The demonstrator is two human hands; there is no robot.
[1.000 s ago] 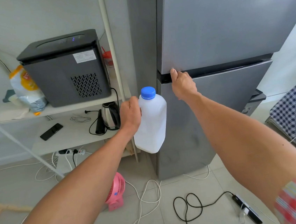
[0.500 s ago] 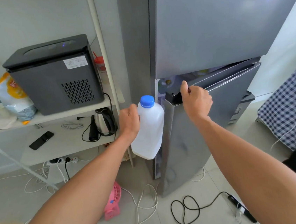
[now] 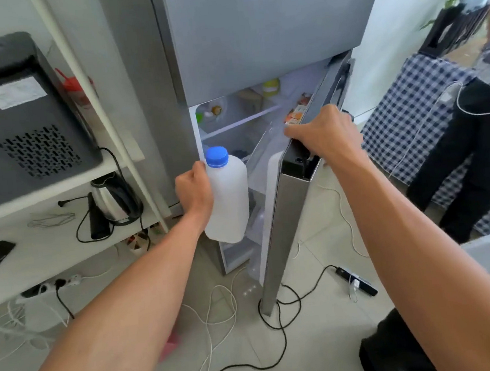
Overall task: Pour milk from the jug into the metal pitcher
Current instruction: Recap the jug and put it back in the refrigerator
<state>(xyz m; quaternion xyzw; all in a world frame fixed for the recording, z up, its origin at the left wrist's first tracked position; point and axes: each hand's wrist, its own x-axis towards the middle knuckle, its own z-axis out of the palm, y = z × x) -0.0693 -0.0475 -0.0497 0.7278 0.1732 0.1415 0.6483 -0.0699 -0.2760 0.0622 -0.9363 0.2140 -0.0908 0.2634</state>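
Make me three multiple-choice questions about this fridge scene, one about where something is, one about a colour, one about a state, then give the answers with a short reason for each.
1. Where is the kettle?
A. On the lower white shelf, left of the fridge
B. Inside the fridge
C. On the floor beside the power strip

2. What colour is the cap on the milk jug?
A. Red
B. Blue
C. Green

3. What state is the lower fridge door in?
A. Fully shut
B. Taken off and lying flat
C. Swung open, with the inside shelves showing

Answers:
1. A, the kettle stands on the shelf under the black machine.
2. B, the cap atop the jug in the left hand is blue.
3. C, the right hand grips the door's top edge and the lit interior is visible.
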